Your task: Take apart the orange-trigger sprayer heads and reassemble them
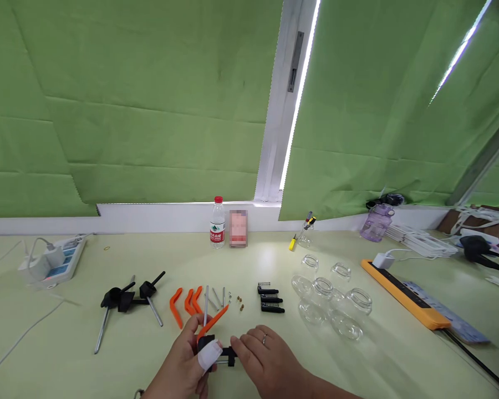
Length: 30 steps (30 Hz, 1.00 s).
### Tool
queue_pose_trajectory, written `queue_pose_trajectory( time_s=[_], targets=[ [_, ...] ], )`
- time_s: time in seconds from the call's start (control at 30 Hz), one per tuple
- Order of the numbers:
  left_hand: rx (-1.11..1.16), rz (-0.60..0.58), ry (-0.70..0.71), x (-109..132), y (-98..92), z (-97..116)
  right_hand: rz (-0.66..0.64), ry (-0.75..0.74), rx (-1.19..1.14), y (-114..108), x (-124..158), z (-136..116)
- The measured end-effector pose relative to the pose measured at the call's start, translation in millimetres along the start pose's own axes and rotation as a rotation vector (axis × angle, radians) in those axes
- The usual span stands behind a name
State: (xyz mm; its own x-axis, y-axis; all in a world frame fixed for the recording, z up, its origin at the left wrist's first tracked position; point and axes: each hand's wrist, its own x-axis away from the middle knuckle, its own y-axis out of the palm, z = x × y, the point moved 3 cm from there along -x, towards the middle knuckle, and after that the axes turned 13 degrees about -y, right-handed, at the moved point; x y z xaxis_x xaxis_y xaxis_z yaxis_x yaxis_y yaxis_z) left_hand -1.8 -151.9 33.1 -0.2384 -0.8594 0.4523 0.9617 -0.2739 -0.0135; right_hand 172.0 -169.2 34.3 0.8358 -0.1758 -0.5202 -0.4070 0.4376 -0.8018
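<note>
My left hand [187, 360], its thumb wrapped in white tape, grips a small assembly [216, 341] made of a black body, an orange lever and a metal rod, low in the middle of the table. My right hand [264, 360], a ring on one finger, pinches the black end of the same assembly from the right. Just beyond lie three orange levers [186, 302], several thin metal rods [216, 296], small brass bits [240, 302] and black parts with springs [270, 299].
Finished black-handled rod assemblies [127, 302] lie at the left. Several clear glass cups [330, 302] stand at the right, near an orange power strip [405, 296]. A water bottle [217, 223], a screwdriver [301, 230], a purple bottle [376, 221] and a white power strip [54, 260] sit farther back.
</note>
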Motion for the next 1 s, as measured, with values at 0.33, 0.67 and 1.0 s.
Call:
queue_pose_trajectory(
  time_s=[0.33,0.67,1.0],
  targets=[
    [-0.551,0.305,0.569,20.1,-13.9,21.8,-0.054,0.724,-0.922,-28.7,-12.7,32.2],
    [-0.424,0.129,0.156,-30.2,-2.8,10.4,-0.006,1.110,-1.165,47.7,14.4,54.6],
    [-0.656,0.204,0.181,-40.5,-1.3,0.2,0.060,1.081,-1.183,63.2,18.8,61.4]
  ],
)
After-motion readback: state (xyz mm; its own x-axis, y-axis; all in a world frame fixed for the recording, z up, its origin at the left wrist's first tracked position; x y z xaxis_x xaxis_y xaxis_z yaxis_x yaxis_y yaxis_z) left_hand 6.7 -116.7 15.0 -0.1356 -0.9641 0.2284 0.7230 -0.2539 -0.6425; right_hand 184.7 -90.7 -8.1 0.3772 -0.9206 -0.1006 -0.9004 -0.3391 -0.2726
